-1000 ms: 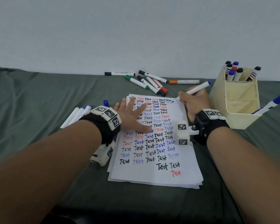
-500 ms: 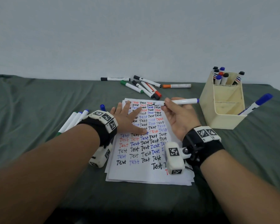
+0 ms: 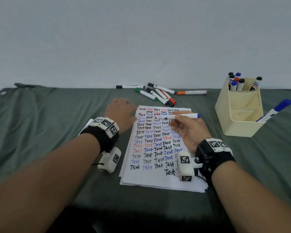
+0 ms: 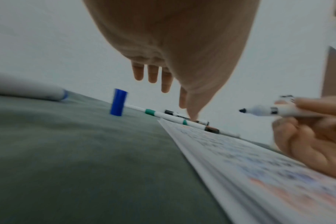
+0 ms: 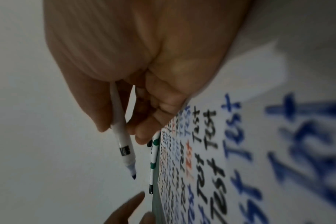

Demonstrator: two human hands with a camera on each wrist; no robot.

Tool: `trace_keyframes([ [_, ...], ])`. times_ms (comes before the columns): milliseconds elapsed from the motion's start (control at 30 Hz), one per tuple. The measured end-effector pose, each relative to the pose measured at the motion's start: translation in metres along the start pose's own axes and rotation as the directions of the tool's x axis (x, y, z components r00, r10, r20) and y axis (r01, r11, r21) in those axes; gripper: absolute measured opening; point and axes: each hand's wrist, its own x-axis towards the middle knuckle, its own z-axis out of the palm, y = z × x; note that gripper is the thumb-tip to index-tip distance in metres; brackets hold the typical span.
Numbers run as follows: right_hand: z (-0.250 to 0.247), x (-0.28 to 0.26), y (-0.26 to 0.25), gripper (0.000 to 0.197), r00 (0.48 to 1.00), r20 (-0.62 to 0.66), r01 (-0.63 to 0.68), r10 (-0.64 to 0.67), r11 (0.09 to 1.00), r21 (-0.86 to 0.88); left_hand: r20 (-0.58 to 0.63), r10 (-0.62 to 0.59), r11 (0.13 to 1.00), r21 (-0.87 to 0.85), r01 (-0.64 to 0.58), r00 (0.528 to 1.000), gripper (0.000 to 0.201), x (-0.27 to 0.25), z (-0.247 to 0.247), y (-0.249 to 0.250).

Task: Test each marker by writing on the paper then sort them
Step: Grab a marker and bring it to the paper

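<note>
1. Markers [image 3: 160, 95] in a loose heap on the green cloth [image 3: 49, 132] past the far edge of the paper [image 3: 151, 180]; I count 7 there: black-capped ones, 1 green, 1 red, 1 orange off to the right
2. Cream holder [image 3: 238, 115] right of the paper, well apart from it; 7 capped markers upright in its back compartment, 1 blue-capped marker [image 3: 274, 110] leaning out of the front one
3. More markers [image 4: 29, 89] lie left of the paper, mostly hidden behind the left wrist; count can't tell
4. Blue cap [image 4: 118, 104] stands upright on the cloth, left of the paper's far corner
5. Right hand [image 3: 190, 130] over the paper's upper right, thumb & fingers pinching 1 uncapped pen [image 3: 178, 116]; pen lies roughly level, long axis across the sheet, tip to the left, blue end to the right; tip is off the paper
6. Left hand [image 3: 123, 113] grasps nothing, fingers [image 4: 152, 74] straight & slack, hovering at the paper's far-left corner, between the blue cap & pen tip
7. Paper = a small stack; top sheet filled w/ rows of "Test" in black, blue, red
</note>
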Motion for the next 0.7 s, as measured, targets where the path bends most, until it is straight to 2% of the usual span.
trace_keyframes([
  [67, -0.001, 0.000, 0.001, 0.013, 1.000, 0.011, -0.005, 0.005, 1.000, -0.004, 0.065, -0.106, 0.994, 0.039, 0.103, 0.992, 0.041, -0.001, 0.001, -0.019],
  [167, -0.002, 0.000, 0.003, 0.009, 1.000, 0.025, 0.005, -0.004, 0.999, -0.031, 0.189, -0.144, 0.990, 0.016, 0.143, 0.971, 0.032, -0.001, 0.002, -0.036],
  [267, -0.001, 0.002, 0.003, 0.013, 0.999, 0.038, 0.021, -0.019, 0.998, -0.052, 0.140, -0.169, 0.971, -0.143, 0.189, 0.976, 0.021, -0.002, 0.000, -0.036],
  [333, -0.001, 0.002, 0.003, 0.016, 0.998, 0.050, 0.030, -0.026, 0.998, -0.064, 0.097, -0.144, 0.954, -0.252, 0.164, 0.985, 0.016, -0.005, -0.002, -0.024],
  [433, -0.002, 0.001, 0.004, 0.015, 0.998, 0.062, 0.029, -0.024, 0.997, -0.073, 0.089, -0.042, 0.934, -0.350, 0.071, 0.995, 0.008, -0.008, -0.004, 0.001],
  [567, -0.002, 0.001, 0.003, 0.013, 0.998, 0.060, 0.028, -0.024, 0.998, -0.065, 0.114, 0.036, 0.914, -0.405, 0.013, 0.993, 0.015, -0.008, -0.006, 0.026],
  [700, -0.003, 0.002, 0.004, 0.013, 0.997, 0.067, 0.036, -0.032, 0.998, -0.055, 0.117, 0.038, 0.904, -0.428, 0.016, 0.992, 0.018, -0.009, -0.008, 0.036],
])
